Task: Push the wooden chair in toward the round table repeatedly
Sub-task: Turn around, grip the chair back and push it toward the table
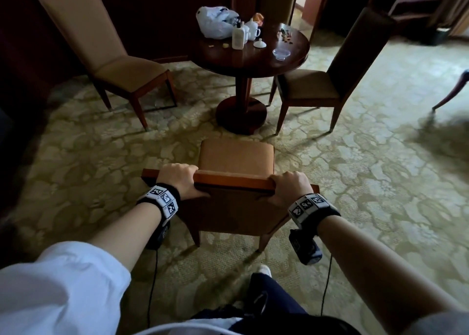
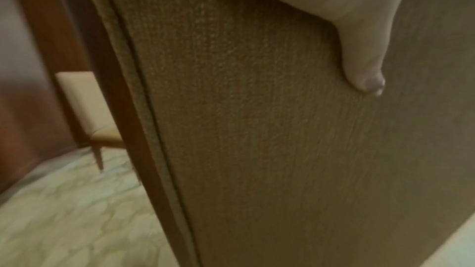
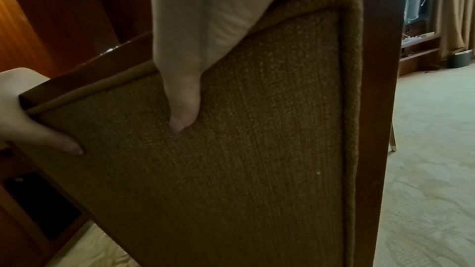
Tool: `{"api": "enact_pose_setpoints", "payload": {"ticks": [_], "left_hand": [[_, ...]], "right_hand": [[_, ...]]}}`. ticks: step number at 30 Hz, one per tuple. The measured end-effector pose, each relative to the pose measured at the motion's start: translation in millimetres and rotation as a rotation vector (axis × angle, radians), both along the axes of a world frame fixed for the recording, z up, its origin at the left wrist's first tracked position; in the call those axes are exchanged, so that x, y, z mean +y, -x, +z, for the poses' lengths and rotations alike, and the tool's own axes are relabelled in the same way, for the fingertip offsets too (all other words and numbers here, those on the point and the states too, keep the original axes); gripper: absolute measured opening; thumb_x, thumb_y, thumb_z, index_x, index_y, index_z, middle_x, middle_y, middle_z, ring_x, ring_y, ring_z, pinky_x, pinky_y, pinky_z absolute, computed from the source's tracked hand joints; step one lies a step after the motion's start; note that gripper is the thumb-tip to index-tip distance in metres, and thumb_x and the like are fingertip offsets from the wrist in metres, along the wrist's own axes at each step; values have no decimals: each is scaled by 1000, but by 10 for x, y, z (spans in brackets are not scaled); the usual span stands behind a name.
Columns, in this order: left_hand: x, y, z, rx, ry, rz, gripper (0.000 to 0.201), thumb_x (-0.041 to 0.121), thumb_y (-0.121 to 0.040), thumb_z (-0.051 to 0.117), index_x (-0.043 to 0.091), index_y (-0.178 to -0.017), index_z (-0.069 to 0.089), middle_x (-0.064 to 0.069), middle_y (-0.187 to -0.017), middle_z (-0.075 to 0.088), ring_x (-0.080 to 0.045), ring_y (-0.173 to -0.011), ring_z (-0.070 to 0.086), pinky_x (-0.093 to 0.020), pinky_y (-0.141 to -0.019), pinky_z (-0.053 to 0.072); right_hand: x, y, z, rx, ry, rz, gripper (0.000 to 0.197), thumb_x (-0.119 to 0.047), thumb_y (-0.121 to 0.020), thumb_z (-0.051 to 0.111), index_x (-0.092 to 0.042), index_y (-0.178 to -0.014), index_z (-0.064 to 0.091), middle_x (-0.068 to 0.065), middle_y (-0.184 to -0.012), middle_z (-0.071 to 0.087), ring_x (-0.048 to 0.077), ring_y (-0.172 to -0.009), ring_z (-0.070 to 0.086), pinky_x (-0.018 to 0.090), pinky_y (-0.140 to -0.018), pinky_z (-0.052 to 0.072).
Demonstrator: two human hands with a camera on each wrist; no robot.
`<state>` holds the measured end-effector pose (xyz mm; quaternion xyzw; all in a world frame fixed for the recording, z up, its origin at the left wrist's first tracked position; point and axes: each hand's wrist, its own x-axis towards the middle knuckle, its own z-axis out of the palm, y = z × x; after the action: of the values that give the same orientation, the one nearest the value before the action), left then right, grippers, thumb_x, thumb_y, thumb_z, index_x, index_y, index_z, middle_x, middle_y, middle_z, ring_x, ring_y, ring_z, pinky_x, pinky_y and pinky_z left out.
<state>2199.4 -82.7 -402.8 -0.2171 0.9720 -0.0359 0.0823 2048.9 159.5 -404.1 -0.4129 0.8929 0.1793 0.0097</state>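
Both hands, left hand and right hand, grip wooden chair top rail; patterned carpet; round table ahead.

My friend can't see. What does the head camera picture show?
Two hands, left hand and right hand, grip the top rail of a tan-cushioned wooden chair facing a dark round wooden table. Bare patterned carpet separates them; two matching chairs flank the table.

You have the wooden chair, tan-cushioned with a reddish top rail, standing upright on the carpet facing the dark round table, its seat front near the table's pedestal base but clear of it.
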Motion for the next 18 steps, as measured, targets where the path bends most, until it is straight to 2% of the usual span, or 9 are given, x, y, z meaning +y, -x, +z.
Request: {"api": "enact_pose_setpoints", "payload": {"ticks": [3, 8, 12, 15, 18], "left_hand": [[-43, 19, -15, 10, -14, -31, 82, 87, -61, 54, 26, -115, 62, 4, -109, 68, -18, -102, 63, -32, -85, 47], [-94, 23, -73, 40, -3, -73, 80, 91, -58, 49, 25, -102, 64, 5, -100, 69, -18, -94, 65, -32, -80, 51], [-151, 67, -73, 47, 0, -86, 94, 95, -53, 42, 24, -110, 64, 4, -105, 69, -18, -99, 64, -32, -83, 50], [-180, 91, -88, 62, 4, -107, 92, 93, -57, 46, 23, -115, 63, 4, -110, 68, -18, -103, 64, -33, -86, 50], [-215, 137, -81, 58, 12, -119, 99, 96, -53, 38, 24, -116, 63, 6, -111, 68, -16, -103, 63, -32, -86, 51]], "right_hand": [[-7, 24, -5, -17, 9, -21, 68, -80, -77, 46, -23, -113, 58, -1, -97, 67, 19, -86, 65, 30, -70, 49], [-14, 47, -25, -23, 21, -22, 69, -79, -77, 47, -22, -113, 59, 0, -101, 68, 21, -93, 65, 31, -74, 48], [-57, 96, -20, -39, 19, -21, 67, -79, -78, 45, -24, -113, 61, 0, -102, 68, 21, -95, 65, 32, -78, 49], [-73, 131, -16, -46, 11, -15, 67, -79, -78, 44, -23, -111, 62, 1, -102, 68, 22, -95, 64, 31, -78, 48], [-92, 172, -40, -49, 14, -18, 67, -77, -79, 44, -21, -110, 63, 2, -101, 68, 22, -94, 65, 31, -77, 48]]}}
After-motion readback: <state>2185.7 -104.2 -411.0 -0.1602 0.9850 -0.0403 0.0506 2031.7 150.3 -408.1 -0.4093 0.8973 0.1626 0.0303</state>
